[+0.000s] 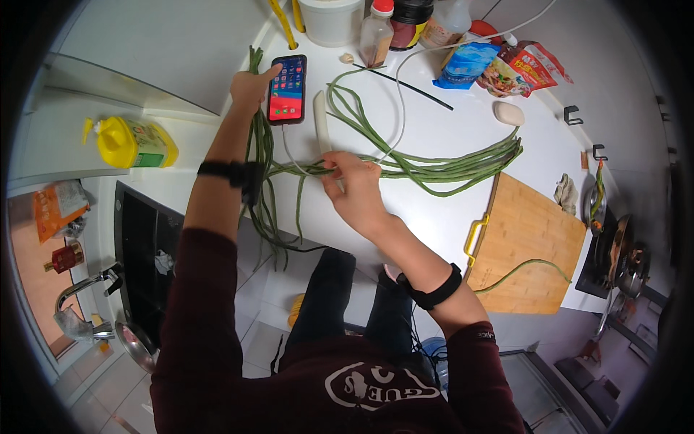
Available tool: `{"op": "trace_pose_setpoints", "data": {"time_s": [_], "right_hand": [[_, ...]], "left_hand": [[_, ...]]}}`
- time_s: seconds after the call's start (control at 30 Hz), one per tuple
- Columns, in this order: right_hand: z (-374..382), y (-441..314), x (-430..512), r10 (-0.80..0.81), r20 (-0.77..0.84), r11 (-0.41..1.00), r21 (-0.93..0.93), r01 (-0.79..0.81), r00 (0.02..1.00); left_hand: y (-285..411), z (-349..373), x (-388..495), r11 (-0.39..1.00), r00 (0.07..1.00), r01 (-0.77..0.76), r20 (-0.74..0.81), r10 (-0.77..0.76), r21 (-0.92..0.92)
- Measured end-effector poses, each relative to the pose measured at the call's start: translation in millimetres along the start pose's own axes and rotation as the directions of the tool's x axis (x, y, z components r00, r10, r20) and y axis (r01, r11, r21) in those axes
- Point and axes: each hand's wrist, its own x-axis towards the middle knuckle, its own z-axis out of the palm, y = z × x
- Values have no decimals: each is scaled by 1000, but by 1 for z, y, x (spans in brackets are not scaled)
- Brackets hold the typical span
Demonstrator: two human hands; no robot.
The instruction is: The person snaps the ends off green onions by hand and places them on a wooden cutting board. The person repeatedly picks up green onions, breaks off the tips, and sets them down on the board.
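Observation:
My left hand [251,88] is closed around the upper end of a bunch of long green beans [260,135], which hangs over the counter's front edge. Its thumb reaches the top left of a smartphone [287,89] with a lit screen. My right hand [352,187] has its fingertips at several bean strands and the lower end of a pale knife-like strip [322,119]; whether it grips them is unclear. More long beans [455,167] lie looped to the right. A white cable [402,103] crosses them.
A wooden cutting board [528,244] with one bean lies at the right, beside a stove [593,260]. Along the back stand a white bucket [332,21], a red-capped jar [377,35] and food packets [466,62]. A yellow bottle [135,142] and the sink [146,238] are left.

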Motion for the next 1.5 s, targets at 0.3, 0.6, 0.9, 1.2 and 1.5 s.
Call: {"op": "trace_pose_setpoints", "data": {"time_s": [0.3,0.6,0.9,1.2,1.5], "right_hand": [[3,-72,-39,-234,67,839,518,166,970],[-55,-82,-135,-159,344,817,572,-71,925],[-129,-80,-201,-239,264,807,589,39,934],[-168,-72,-232,-237,304,842,538,39,923],[-165,-55,-225,-222,381,798,600,-57,898]], "left_hand": [[18,-69,-227,688,938,126,312,152,-714],[43,-51,-373,614,889,29,302,345,-789],[65,-16,-459,528,725,-65,323,608,-847],[76,10,-493,556,690,-68,363,626,-829],[96,-19,-495,448,708,-158,215,673,-880]]}}
